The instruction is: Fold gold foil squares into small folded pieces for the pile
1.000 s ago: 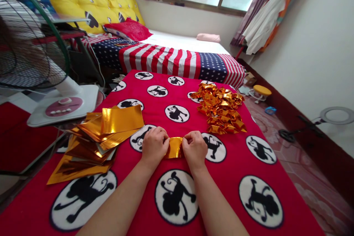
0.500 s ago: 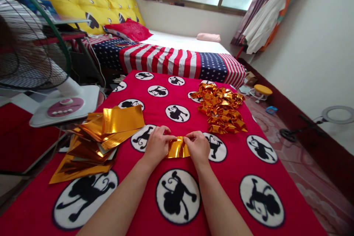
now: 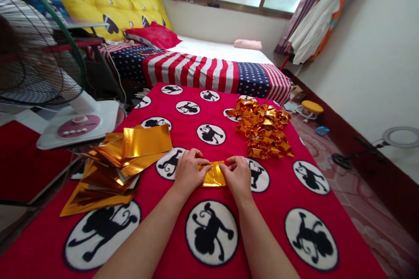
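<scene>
A small sheet of gold foil paper (image 3: 214, 175) lies between my hands on the red cloth (image 3: 163, 235) with monkey prints. My left hand (image 3: 190, 170) pinches its left end, thumb pressed on top near the upper edge. My right hand (image 3: 238, 177) holds the right end between thumb and bent fingers. To the left is a loose pile of flat gold foil sheets (image 3: 147, 140). Beyond my right hand sits a heap of folded gold foil pieces (image 3: 265, 126), shaped like little ingots. The fingertips beneath the sheet are partly hidden.
A fan (image 3: 78, 117) stands at the table's left side. Across the far end is a bed (image 3: 196, 69) with a striped cover and a red pillow (image 3: 153, 35). On the floor to the right are a yellow stool (image 3: 312, 107) and a ring-shaped stand (image 3: 401, 136).
My left thumb has slid inward and down over the sheet's left end. My right fingers have shifted slightly, and the foil lies flatter than before. The piles are unchanged.
</scene>
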The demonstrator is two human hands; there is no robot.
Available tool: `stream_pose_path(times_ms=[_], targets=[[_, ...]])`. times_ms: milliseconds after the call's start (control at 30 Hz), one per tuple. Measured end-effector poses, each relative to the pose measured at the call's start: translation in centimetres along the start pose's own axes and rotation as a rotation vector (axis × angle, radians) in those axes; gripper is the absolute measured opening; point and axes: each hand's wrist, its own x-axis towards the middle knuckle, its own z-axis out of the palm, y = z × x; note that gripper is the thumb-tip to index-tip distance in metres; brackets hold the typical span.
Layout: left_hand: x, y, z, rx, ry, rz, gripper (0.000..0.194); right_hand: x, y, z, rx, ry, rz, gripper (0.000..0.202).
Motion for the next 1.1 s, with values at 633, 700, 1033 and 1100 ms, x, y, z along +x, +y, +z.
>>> stream_pose_path(times_ms=[633,700,1033,1100], targets=[[0.0,0.3,-0.2,0.001,0.010,-0.009,0.009,-0.3,-0.8,0.0,-0.054,0.045,-0.014,0.017],[0.0,0.2,-0.2,0.006,0.009,0.000,0.009,-0.3,-0.9,0.1,-0.110,0.029,-0.012,0.017],[0.0,0.2,-0.2,0.032,-0.027,0.006,0.014,-0.2,-1.0,0.2,-0.257,-0.007,-0.030,0.011],[0.1,0.3,-0.3,0.038,-0.029,0.002,0.014,-0.3,-1.1,0.2,-0.267,-0.007,-0.077,0.009]])
